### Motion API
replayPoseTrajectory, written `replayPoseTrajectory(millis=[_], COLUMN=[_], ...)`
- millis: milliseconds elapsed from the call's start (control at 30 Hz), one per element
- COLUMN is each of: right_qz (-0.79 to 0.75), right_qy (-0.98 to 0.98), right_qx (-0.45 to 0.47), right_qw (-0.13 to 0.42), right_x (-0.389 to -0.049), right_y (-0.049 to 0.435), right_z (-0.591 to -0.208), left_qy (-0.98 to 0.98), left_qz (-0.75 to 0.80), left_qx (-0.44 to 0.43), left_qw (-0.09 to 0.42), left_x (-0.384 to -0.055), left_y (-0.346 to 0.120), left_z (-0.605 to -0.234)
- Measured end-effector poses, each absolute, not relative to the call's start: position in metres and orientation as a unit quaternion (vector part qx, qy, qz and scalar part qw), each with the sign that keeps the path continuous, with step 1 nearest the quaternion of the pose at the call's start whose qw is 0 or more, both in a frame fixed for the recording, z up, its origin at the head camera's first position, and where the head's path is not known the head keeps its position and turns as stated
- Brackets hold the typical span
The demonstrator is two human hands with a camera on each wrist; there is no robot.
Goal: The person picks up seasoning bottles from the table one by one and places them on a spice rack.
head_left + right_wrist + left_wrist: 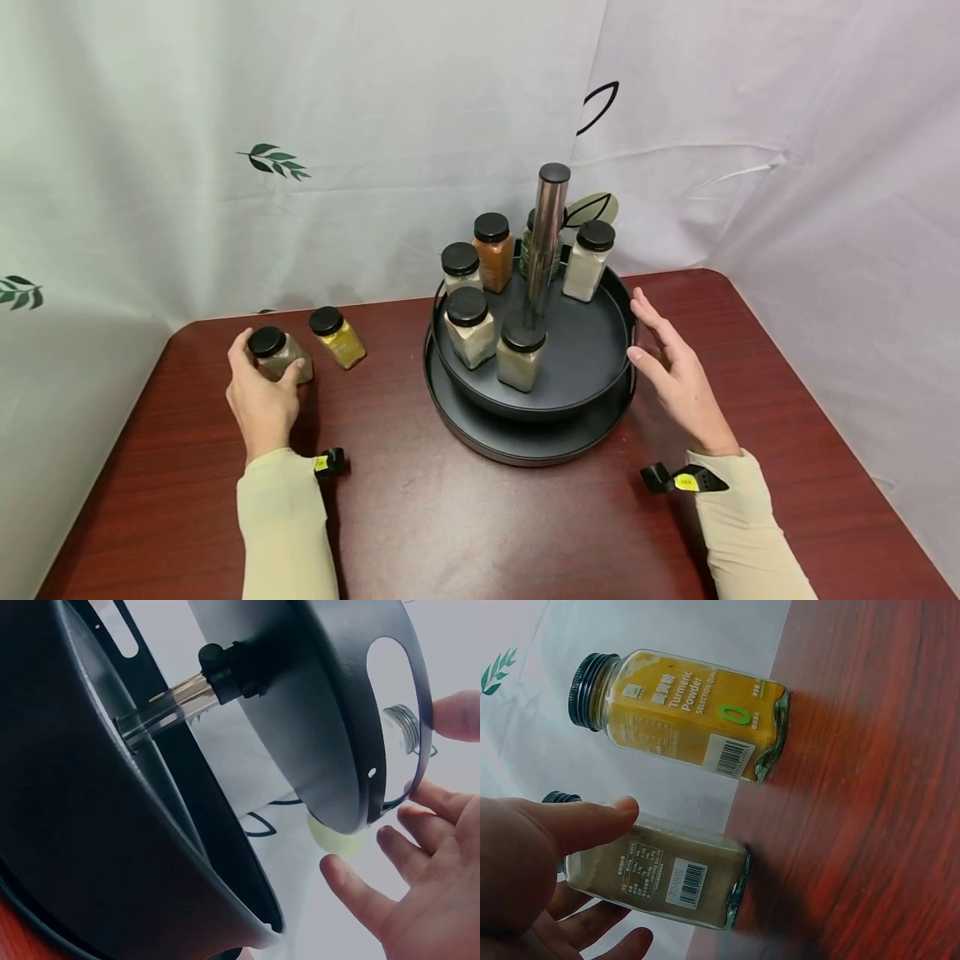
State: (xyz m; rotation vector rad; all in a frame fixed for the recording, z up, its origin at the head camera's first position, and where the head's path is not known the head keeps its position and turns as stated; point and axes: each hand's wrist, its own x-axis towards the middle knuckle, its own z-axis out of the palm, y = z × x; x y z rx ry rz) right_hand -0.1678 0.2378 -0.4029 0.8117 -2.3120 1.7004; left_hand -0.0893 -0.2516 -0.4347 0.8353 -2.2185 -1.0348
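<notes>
My left hand (262,404) grips a black-capped glass spice jar of grey-brown powder (660,874), thumb on one side and fingers on the other. Its base is close to the tabletop at the left. Just beside it stands a jar of yellow turmeric powder (682,712). My right hand (686,392) is at the right rim of the upper tray (577,358) of a black two-tier rack. Its fingers are spread and relaxed, with thumb and fingertips right at the handle cutout in the right wrist view.
Several black-capped jars stand on the upper tray, among them an orange one (493,258) and a pale one (587,271). A metal post (546,250) rises from its middle. The lower tray (517,450) sits on the red-brown table (420,533). A white curtain (375,100) hangs behind.
</notes>
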Motion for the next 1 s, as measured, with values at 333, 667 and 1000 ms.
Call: replayPoseTrajectory(millis=[333,667,1000], right_qz=[0.593,0.6,0.6], right_qy=[-0.756,-0.75,-0.748], right_qx=[0.266,0.266,0.258], right_qw=[0.076,0.084,0.119], right_x=[-0.166,-0.167,-0.169], right_y=[0.236,0.237,0.236], right_z=[-0.402,-0.403,-0.403], left_qy=[-0.814,-0.805,-0.804], left_qz=[-0.394,-0.4,-0.393], left_qx=[0.319,0.324,0.329], left_qw=[0.283,0.293,0.302], left_x=[-0.09,-0.088,-0.084], left_y=[-0.253,-0.253,-0.248], left_z=[-0.436,-0.433,-0.423])
